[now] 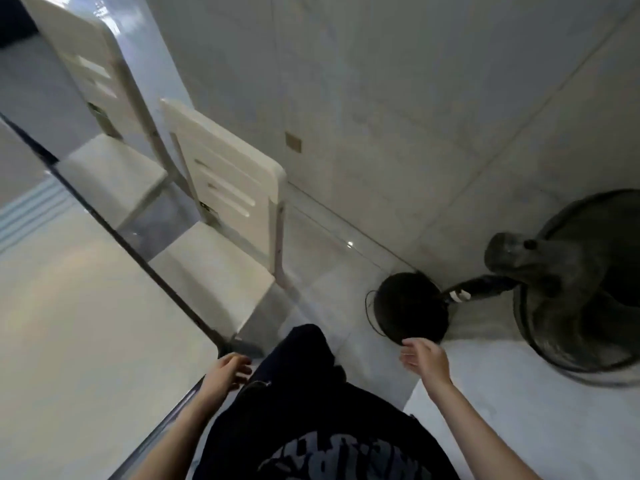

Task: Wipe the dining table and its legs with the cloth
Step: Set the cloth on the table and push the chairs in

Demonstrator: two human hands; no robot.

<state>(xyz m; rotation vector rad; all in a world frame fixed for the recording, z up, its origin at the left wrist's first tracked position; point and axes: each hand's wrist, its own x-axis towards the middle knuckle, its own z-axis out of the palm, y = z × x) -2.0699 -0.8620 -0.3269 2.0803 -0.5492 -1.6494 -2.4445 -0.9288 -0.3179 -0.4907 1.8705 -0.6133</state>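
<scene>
The dining table fills the left of the view, with a pale glossy top and a dark edge. My left hand hovers just off the table's near corner, fingers loosely curled and holding nothing. My right hand hangs in the air over the floor to the right, fingers apart and empty. No cloth is in view. The table's legs are hidden below the top.
Two white chairs stand tucked along the table's far side. A dark standing fan with a round base stands on the right near the wall. Pale tiled floor lies between the chairs and the fan.
</scene>
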